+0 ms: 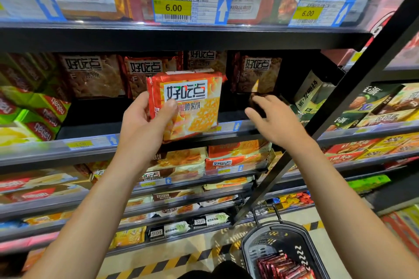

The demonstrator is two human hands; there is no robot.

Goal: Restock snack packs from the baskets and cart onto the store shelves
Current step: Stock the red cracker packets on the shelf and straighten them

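Upright, orange pack faces camera.

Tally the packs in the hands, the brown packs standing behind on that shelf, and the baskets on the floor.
Orange-red snack pack, gripped by the left hand: 1
Brown packs standing at the shelf back: 4
Black basket on the floor: 1
Total: 6
The right hand holds no whole pack.
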